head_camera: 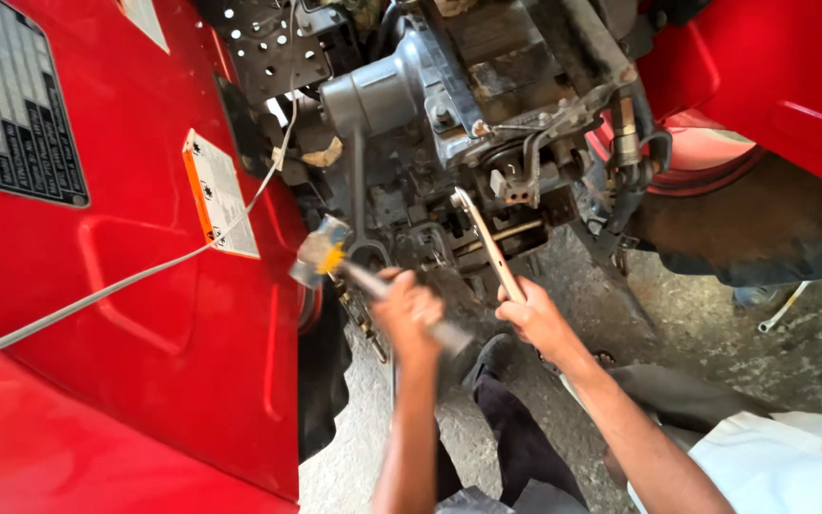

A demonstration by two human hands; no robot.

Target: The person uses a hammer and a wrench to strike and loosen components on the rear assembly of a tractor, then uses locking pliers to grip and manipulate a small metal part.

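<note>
My left hand (409, 309) grips the grey handle of a hammer (323, 253), whose blurred metal head with a yellow band sits just left of a dark spanner (359, 195) hanging on the grimy engine block (487, 105). My right hand (537, 319) holds the lower end of a long silver wrench (487, 243). Its upper end rests on a fitting among the pipes and levers at the block's underside. The two hands are close together, below the machinery.
A red body panel (126, 314) with a metal data plate, a warning sticker (221, 195) and a white cable (97, 295) fills the left. A black tyre (763, 238) and red fender stand at right. Another tool (782, 309) lies on the concrete floor. My dark trouser legs are below.
</note>
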